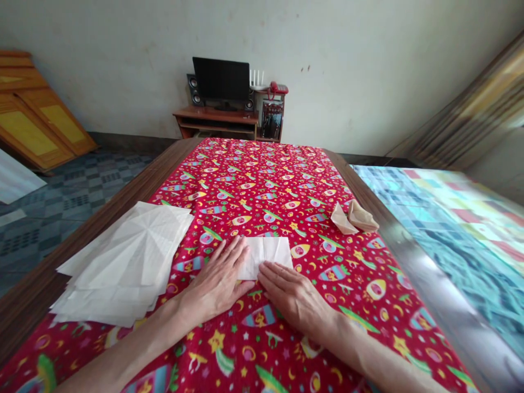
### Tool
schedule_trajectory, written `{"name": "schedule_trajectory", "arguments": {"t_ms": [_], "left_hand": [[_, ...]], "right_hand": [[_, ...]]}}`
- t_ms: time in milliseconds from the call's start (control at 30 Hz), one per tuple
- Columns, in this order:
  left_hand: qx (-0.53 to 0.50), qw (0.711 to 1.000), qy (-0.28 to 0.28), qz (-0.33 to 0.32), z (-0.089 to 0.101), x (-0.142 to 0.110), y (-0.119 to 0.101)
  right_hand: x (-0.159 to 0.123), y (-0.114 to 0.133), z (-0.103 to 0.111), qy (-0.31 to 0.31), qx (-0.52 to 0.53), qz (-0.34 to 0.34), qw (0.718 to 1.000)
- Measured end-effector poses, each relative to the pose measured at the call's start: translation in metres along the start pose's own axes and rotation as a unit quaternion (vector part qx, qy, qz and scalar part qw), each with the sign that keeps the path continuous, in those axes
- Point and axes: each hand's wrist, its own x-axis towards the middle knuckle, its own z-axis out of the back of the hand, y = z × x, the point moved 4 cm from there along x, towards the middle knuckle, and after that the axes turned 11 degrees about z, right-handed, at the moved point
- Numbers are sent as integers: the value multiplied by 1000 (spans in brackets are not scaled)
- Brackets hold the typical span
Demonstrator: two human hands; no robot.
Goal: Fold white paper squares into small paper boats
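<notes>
A small folded sheet of white paper (270, 248) lies flat on the red patterned cloth (266, 180) in front of me. My left hand (225, 270) rests on its left side, fingers stretched out flat and thumb apart. My right hand (290, 292) presses on its lower right part with straight fingers laid side by side. Faint crease lines run across the paper's middle. To the left of my hands is a stack of creased white paper sheets (126, 245), the top one marked with folds spreading from its centre. Folded paper pieces (362, 217) stand at the right.
The cloth covers a dark wooden table or bed frame (159, 169). A monitor (221, 79), speakers and a red telephone (279, 87) stand on a desk (216, 114) by the far wall. At left is a wooden cabinet (36, 114); at right, a bed with a blue patterned cover (429, 234).
</notes>
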Motion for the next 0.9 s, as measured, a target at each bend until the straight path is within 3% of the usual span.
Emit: {"name": "schedule_trajectory", "arguments": {"t_ms": [233,367,467,700,800,900], "left_hand": [[4,992,55,-109,25,0,-6],[62,986,83,-127,31,-3,-10],[89,984,54,-144,27,-5,-13],[71,982,-78,-155,28,-1,-15],[15,984,-97,-146,35,1,-18],[-59,984,-96,-138,40,2,-21]], "right_hand": [[-2,-6,-2,-37,43,-15,998],[-5,-7,-3,-69,21,-24,997],[-4,-6,-1,-81,11,-27,996],[10,-3,-3,-60,-45,-54,996],[13,-3,-2,-55,-61,-49,995],[9,-5,3,-91,-55,-27,994]]}}
